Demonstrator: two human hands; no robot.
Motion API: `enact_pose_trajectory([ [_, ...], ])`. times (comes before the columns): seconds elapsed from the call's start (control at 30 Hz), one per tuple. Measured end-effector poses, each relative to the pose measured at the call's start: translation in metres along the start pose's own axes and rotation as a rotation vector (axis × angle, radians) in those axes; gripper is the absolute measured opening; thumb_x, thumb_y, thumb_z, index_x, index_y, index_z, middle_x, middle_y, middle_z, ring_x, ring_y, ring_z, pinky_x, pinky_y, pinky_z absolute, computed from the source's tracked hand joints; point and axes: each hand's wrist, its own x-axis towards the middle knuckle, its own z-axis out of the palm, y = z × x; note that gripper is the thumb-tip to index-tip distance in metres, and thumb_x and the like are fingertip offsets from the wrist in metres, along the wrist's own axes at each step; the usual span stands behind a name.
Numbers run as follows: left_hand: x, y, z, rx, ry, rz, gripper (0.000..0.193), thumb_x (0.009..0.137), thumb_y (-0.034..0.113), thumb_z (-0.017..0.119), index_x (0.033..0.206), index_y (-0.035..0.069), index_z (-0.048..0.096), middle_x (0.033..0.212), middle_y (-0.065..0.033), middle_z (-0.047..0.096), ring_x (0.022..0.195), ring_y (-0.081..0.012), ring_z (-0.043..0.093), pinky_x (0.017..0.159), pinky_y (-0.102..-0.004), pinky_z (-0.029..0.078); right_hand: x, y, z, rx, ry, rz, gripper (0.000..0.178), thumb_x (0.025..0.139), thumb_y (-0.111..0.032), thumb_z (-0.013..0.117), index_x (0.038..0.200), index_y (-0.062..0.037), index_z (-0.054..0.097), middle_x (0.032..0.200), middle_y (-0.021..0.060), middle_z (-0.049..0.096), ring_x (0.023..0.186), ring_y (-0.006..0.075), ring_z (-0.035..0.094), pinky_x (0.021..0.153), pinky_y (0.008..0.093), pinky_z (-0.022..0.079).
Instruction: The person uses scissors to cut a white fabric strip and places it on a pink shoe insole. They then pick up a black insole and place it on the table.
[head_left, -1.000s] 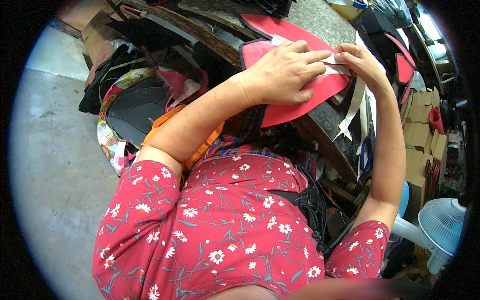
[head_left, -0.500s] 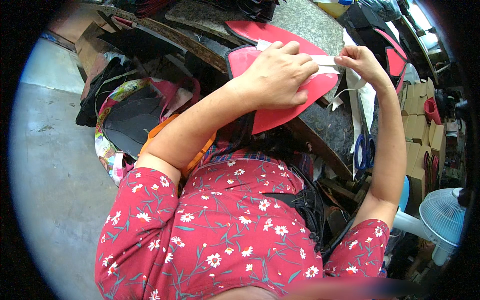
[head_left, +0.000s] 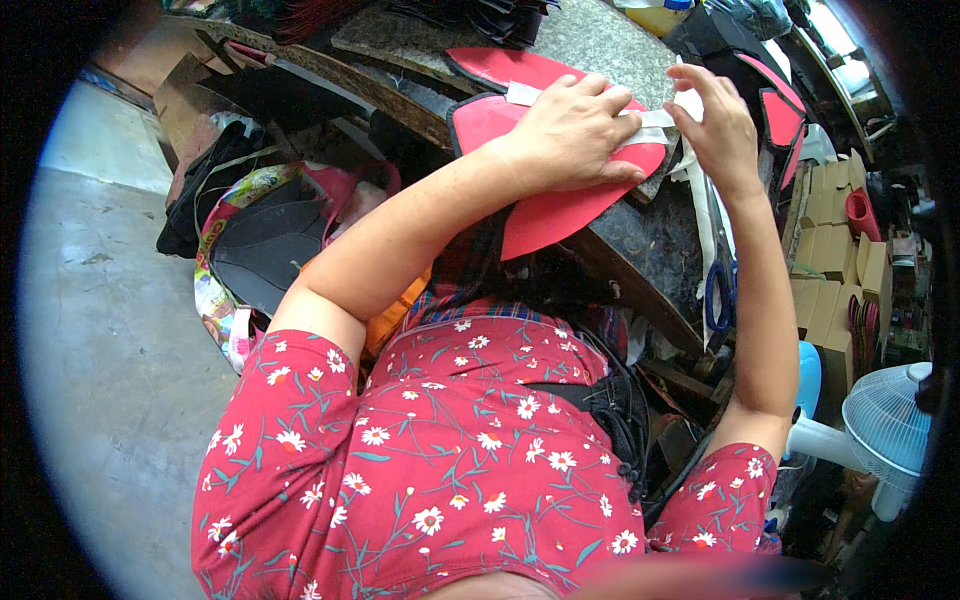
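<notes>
My left hand [head_left: 580, 135] lies flat on a pink-red curved panel [head_left: 560, 215] with black edging, its fingers stretched over a white strip [head_left: 655, 120]. The strip crosses the panel, and its far part is hidden under the hand. A small white end [head_left: 521, 94] shows beyond the knuckles. Just right of the panel, my right hand [head_left: 722, 135] is raised with thumb and fingers apart, holding nothing that I can see. Behind the left hand lies another pink-red piece [head_left: 500, 65]. Below the right hand, blue-handled scissors [head_left: 718, 300] rest beside more white strip material [head_left: 700, 200].
The panel rests on a worn stone-topped bench [head_left: 610, 40] with a wooden edge. A bag-like thing with a colourful rim [head_left: 210, 270] sits to the left. At the right are cardboard boxes [head_left: 825, 260], a fan [head_left: 885, 420] and more pink-red pieces [head_left: 782, 118].
My right hand has let go of the strip's end and opened, its fingers lifting a little. My left hand has shifted slightly right and flattened over the strip.
</notes>
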Motion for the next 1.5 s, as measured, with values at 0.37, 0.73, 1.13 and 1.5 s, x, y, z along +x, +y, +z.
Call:
enact_pose_trajectory([
  [0.37,-0.031,-0.003,-0.007,-0.001,0.077,0.005,0.044,0.083,0.044,0.069,0.110,0.009,0.068,0.102,-0.0066,0.067,0.098,-0.0271,0.058,0.084,-0.0395,0.052,-0.043,-0.029,0.010,0.327,-0.233,0.266,0.041,0.100,-0.008,0.054,0.141,-0.0144,0.048,0.120,0.0103,0.071,0.111,0.0273,0.068,0.092,0.0374,0.054],
  [0.73,0.007,-0.014,0.001,0.078,-0.117,0.023,0.058,0.090,0.061,0.057,0.115,0.009,0.068,0.104,-0.0127,0.062,0.102,-0.0294,0.059,0.086,-0.0421,0.049,-0.061,-0.018,-0.011,0.259,-0.126,0.320,0.031,0.096,-0.018,0.060,0.126,-0.0110,0.060,0.106,0.0116,0.072,0.097,0.0336,0.069,0.085,0.0426,0.053],
  [1.13,0.052,-0.033,0.045,-0.023,-0.080,-0.191,0.044,0.086,0.051,0.066,0.100,0.010,0.075,0.108,-0.0159,0.065,0.110,-0.0346,0.059,0.094,-0.0494,0.047,-0.131,-0.051,-0.105,-0.108,-0.609,0.867,0.041,0.082,-0.036,0.078,0.105,-0.0070,0.062,0.079,0.0102,0.068,0.077,0.0304,0.068,0.070,0.0438,0.050],
  [1.5,0.059,-0.050,0.051,-0.515,-0.055,-0.440,0.045,0.084,0.052,0.070,0.105,0.013,0.075,0.094,-0.0140,0.073,0.088,-0.0281,0.070,0.084,-0.0382,0.053,-0.160,0.005,-0.105,0.411,-0.440,1.014,0.020,0.089,-0.019,0.070,0.101,-0.0040,0.070,0.082,0.0066,0.072,0.066,0.0118,0.063,0.060,0.0279,0.047],
])
